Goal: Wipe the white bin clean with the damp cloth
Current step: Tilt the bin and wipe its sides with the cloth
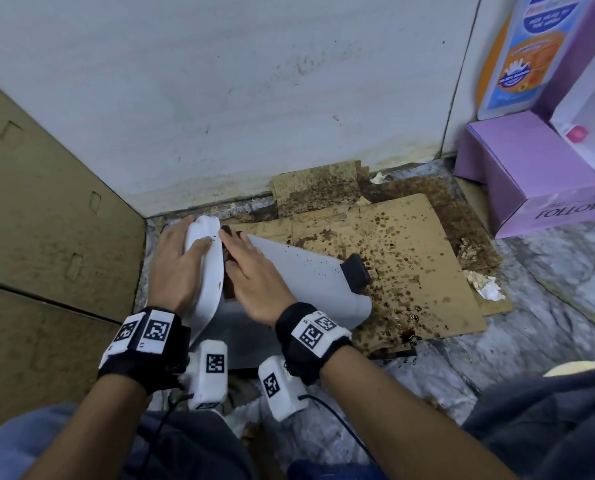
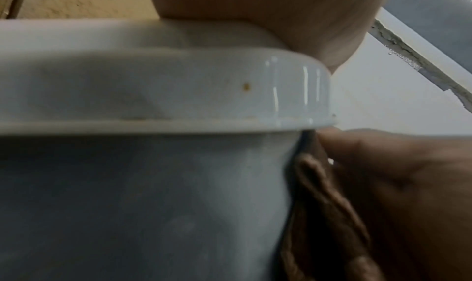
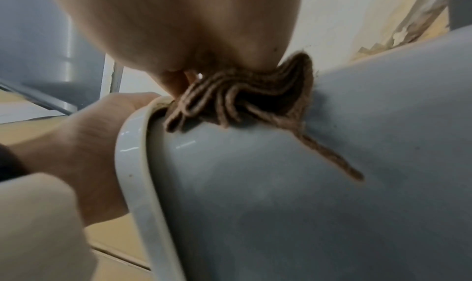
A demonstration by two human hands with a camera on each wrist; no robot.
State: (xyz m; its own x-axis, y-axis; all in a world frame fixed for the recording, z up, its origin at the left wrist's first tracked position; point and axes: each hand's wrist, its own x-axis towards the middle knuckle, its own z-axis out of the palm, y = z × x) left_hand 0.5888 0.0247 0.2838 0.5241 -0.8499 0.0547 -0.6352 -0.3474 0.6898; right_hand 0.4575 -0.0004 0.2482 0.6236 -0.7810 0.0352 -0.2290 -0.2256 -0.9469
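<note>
The white bin (image 1: pixel 299 268) lies on its side on the floor, lid (image 1: pixel 209 271) to the left and black pedal (image 1: pixel 356 273) to the right. My left hand (image 1: pixel 175 261) holds the lid end, fingers wrapped over its edge. My right hand (image 1: pixel 251 271) grips a bunched brown cloth (image 1: pixel 227 268) and presses it on the bin's body just beside the lid rim. In the right wrist view the folded cloth (image 3: pixel 230 103) sits against the bin (image 3: pixel 332 164) under my palm. In the left wrist view the cloth (image 2: pixel 321 204) lies between the bin wall (image 2: pixel 153 204) and my right hand. Small brown specks dot the bin.
Under the bin lies stained cardboard (image 1: pixel 410 258) with a dark puddle (image 1: pixel 408 332) near its front edge. A large cardboard box (image 1: pixel 46 237) stands close on the left and a purple box (image 1: pixel 531 174) at the right. The spattered wall (image 1: pixel 220 98) is behind. Crumpled paper (image 1: pixel 485 285) lies to the right.
</note>
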